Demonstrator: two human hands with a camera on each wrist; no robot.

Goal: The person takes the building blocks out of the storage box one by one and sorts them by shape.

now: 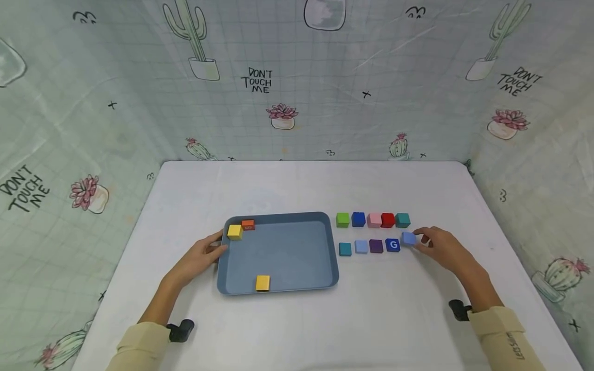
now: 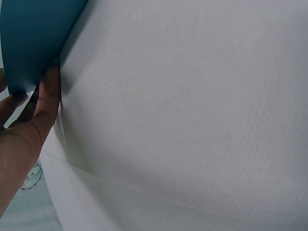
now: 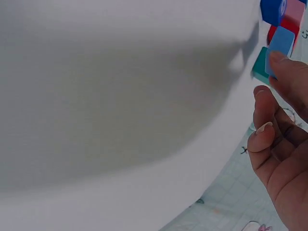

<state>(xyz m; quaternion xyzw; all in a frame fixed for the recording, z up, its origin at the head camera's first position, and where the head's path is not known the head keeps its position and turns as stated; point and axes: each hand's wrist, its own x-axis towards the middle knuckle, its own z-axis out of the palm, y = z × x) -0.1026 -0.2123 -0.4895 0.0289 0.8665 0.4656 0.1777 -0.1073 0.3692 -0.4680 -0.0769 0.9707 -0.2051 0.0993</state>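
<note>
My left hand [image 1: 205, 255] holds the left rim of a blue-grey tray [image 1: 283, 260]. In the left wrist view its fingers lie against the tray's outer side [image 2: 36, 38]. My right hand [image 1: 441, 246] pinches a light blue block [image 1: 408, 238] at the right end of the front row of blocks; the right wrist view shows the thumb on this block [image 3: 281, 43]. Beside it stands a dark blue block marked G [image 1: 392, 245]. Inside the tray are a yellow block [image 1: 235, 232] and an orange block [image 1: 248, 225] at the back left, and another yellow block [image 1: 262, 283] near the front edge.
Right of the tray, the front row also has teal [image 1: 345, 249], pale blue [image 1: 361, 247] and purple [image 1: 376, 246] blocks. Behind it stand green [image 1: 342, 220], blue [image 1: 358, 219], pink [image 1: 374, 220], red [image 1: 388, 220] and teal-green [image 1: 402, 220] blocks. Patterned cloth [image 1: 297, 103] surrounds the white table [image 1: 297, 330].
</note>
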